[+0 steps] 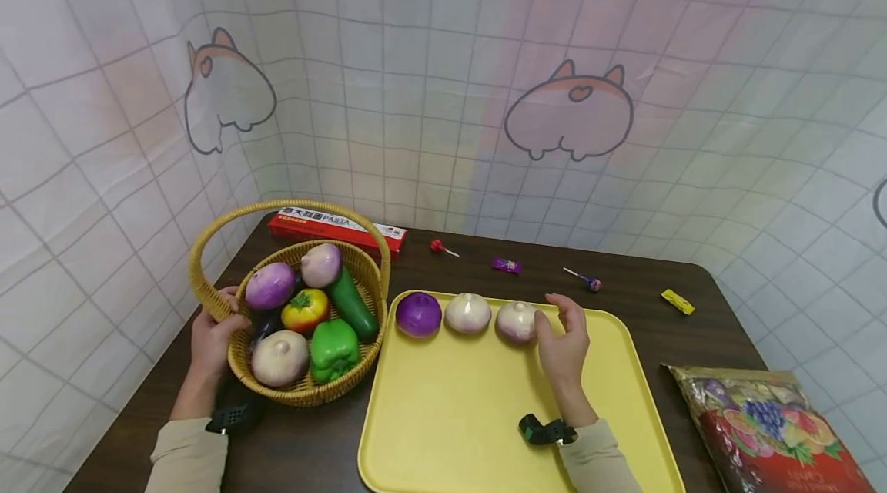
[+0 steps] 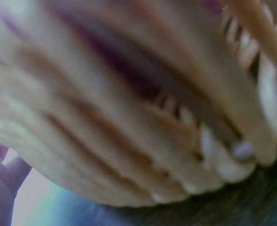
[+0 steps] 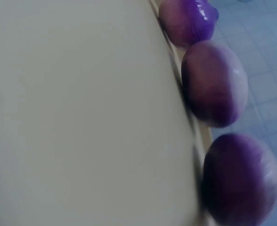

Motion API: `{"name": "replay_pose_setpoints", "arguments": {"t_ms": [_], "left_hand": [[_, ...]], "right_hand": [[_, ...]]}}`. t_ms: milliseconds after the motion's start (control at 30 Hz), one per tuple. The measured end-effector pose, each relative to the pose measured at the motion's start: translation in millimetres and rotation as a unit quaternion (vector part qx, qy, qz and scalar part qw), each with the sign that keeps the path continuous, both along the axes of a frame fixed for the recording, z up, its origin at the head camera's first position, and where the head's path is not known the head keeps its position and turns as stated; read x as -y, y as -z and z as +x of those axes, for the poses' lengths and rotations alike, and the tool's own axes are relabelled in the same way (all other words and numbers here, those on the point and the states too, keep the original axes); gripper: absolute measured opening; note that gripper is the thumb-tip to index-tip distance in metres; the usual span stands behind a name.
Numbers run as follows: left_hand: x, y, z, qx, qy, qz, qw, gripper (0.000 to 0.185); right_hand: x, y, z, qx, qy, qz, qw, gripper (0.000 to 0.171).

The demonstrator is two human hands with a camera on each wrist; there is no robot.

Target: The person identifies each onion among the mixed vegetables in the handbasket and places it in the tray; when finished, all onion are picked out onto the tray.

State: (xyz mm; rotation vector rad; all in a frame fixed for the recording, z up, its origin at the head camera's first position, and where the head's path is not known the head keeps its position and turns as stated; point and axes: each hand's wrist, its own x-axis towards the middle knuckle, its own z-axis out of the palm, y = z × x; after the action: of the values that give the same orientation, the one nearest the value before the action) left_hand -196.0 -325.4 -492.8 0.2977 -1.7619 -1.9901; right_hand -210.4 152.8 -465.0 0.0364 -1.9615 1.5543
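Pale purple-white onion (image 1: pixel 516 321), round, glossy, at yellow tray's (image 1: pixel 450 416) far edge; right hand (image 1: pixel 564 343) touches it, fingers loosely apart. Left hand (image 1: pixel 211 339) grips basket (image 1: pixel 305 393) rim.

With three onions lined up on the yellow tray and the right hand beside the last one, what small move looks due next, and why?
Probably the right hand lets go of the pale purple onion at the yellow plastic tray's far edge and crosses to the woven wicker basket, which the left hand steadies; two onion-like bulbs remain there.
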Motion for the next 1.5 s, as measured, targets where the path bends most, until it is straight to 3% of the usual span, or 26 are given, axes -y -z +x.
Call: {"name": "replay_pose_setpoints", "arguments": {"t_ms": [200, 367, 567, 733, 800, 900, 967, 1167, 1500], "left_hand": [[-1, 0.3, -1.9, 0.002, 0.002, -0.007, 1.0000, 0.016], [0, 1.5, -1.1, 0.011, 0.004, -0.017, 0.9998, 0.016], [0, 0.3, 0.6, 0.008, 0.001, -0.021, 0.9997, 0.017], [1, -0.6, 1.6, 0.003, 0.003, -0.019, 0.9998, 0.017], [1, -0.4, 1.8, 0.000, 0.005, -0.014, 0.9999, 0.017], [2, 0.1, 1.4, 0.001, 0.006, -0.007, 1.0000, 0.017], [2, 0.4, 0.6, 0.003, 0.005, -0.004, 1.0000, 0.017], [2, 0.1, -1.2, 0.013, 0.000, -0.013, 0.9998, 0.015], [1, 0.0, 0.4, 0.008, 0.003, -0.009, 0.9999, 0.016]], "right_hand": [[25, -27.2, 7.9, -0.060, -0.056, 0.020, 0.996, 0.025], [66, -40.4, 18.1, -0.073, -0.163, 0.012, 0.984, 0.026], [122, -26.4, 28.0, -0.034, -0.310, -0.010, 0.950, 0.032], [167, -26.7, 46.8, 0.033, -0.416, -0.027, 0.908, 0.037], [183, -28.5, 52.8, 0.050, -0.448, -0.032, 0.892, 0.039], [200, -30.0, 56.5, 0.058, -0.469, -0.028, 0.881, 0.039], [209, -30.6, 55.1, 0.060, -0.464, -0.021, 0.883, 0.039], [227, -36.4, 39.0, 0.088, -0.416, -0.008, 0.905, 0.042], [258, -53.1, 4.4, 0.191, -0.326, 0.011, 0.926, 0.055]]}}
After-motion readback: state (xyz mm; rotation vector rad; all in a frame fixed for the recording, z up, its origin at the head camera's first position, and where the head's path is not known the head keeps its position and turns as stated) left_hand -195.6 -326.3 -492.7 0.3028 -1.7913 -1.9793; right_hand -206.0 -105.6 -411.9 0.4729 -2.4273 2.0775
